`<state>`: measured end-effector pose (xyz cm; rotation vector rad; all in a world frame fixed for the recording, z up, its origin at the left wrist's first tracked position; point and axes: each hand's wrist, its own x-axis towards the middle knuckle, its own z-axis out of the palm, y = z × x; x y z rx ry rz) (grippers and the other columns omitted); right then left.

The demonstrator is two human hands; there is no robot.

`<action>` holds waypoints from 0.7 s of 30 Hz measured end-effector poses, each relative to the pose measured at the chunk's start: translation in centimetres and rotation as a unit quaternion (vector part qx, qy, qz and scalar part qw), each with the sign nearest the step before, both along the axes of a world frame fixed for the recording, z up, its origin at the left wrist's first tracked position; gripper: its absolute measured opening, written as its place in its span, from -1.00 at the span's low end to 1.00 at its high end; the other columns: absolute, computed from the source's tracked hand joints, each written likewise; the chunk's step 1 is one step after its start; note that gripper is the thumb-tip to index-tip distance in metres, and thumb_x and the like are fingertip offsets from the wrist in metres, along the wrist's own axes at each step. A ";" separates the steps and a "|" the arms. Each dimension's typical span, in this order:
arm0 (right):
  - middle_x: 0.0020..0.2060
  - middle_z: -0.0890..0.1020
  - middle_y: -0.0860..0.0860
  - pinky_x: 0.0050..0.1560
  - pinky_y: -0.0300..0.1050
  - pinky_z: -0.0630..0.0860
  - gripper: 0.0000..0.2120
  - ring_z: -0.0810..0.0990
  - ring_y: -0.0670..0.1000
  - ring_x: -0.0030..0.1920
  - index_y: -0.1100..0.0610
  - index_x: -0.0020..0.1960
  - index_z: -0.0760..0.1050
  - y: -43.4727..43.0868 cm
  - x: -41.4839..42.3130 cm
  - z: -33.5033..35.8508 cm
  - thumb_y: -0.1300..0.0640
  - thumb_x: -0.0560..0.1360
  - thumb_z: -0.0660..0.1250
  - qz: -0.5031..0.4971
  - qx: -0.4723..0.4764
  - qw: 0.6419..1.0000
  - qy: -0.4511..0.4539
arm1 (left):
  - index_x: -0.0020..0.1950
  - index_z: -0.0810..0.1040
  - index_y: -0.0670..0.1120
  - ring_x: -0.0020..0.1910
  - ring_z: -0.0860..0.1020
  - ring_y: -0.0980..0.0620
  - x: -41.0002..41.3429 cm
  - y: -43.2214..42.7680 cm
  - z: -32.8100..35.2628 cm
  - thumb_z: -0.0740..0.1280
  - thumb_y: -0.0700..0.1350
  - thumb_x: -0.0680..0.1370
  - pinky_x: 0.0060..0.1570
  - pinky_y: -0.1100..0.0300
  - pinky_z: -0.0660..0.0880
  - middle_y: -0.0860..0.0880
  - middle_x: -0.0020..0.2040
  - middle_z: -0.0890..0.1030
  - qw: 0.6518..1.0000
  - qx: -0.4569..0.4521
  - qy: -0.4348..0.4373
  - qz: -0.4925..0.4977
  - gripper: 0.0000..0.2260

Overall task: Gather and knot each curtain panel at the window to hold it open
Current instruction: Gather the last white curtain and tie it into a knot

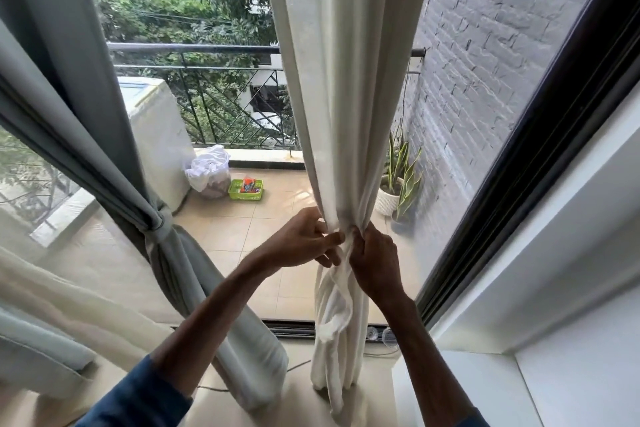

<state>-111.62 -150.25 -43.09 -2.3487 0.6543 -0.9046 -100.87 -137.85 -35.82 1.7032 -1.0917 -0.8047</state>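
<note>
A cream curtain panel (343, 87) hangs in the middle of the window, gathered into a narrow bunch at waist height. My left hand (304, 239) grips the bunch from the left, thumb and fingers curled round the cloth. My right hand (375, 258) grips it from the right, at the same height. Below both hands the cream cloth (334, 315) falls twisted to the sill. To the left, a grey curtain panel (104, 135) is tied in a knot (157, 224) and its tail hangs to the floor.
A black window frame (540, 135) runs diagonally on the right, beside a white wall (571, 288). Outside lie a tiled balcony with a railing (214, 87), a white appliance (159, 135), a green basket (246, 189) and a potted plant (398, 184). A sheer cream panel (69, 295) drapes at lower left.
</note>
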 end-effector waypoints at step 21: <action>-0.26 0.72 0.03 -0.16 -0.07 0.59 -0.70 0.63 -0.09 -0.22 0.17 -0.21 0.73 -4.4 -0.7 -1.3 -0.06 0.28 0.61 0.267 0.413 0.871 -0.008 | 0.28 0.56 -0.14 0.17 0.59 -0.13 3.1 -3.3 -0.9 0.59 0.11 0.35 0.16 -0.05 0.56 -0.07 0.19 0.64 0.989 0.005 -0.132 -0.063 -0.40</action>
